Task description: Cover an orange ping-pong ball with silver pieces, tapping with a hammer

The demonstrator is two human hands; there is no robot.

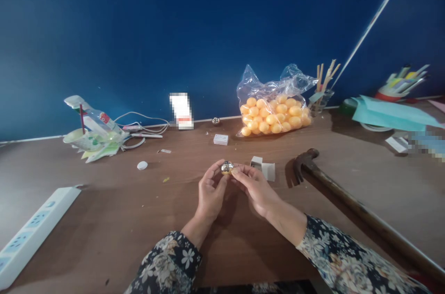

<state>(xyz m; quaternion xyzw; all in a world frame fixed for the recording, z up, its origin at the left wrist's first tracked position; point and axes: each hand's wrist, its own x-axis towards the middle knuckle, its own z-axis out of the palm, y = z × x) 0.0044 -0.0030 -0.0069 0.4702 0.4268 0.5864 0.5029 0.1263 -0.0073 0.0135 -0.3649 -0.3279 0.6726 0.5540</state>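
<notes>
Both hands meet over the middle of the brown table (104,220). My left hand (211,190) and my right hand (255,184) pinch a small shiny silver ball (227,167) between their fingertips; a bit of yellow shows under it. Just right of the hands lies a small open white box (264,168). Both forearms wear dark flowered sleeves.
A clear bag of yellow-orange balls (276,115) stands behind, a claw hammer (342,194) lies to the right. A white power strip (33,231) is at the left edge, a white cap (142,165), a small white box (220,139), a second silver ball (215,121) and a plastic bottle with litter (95,131) further back.
</notes>
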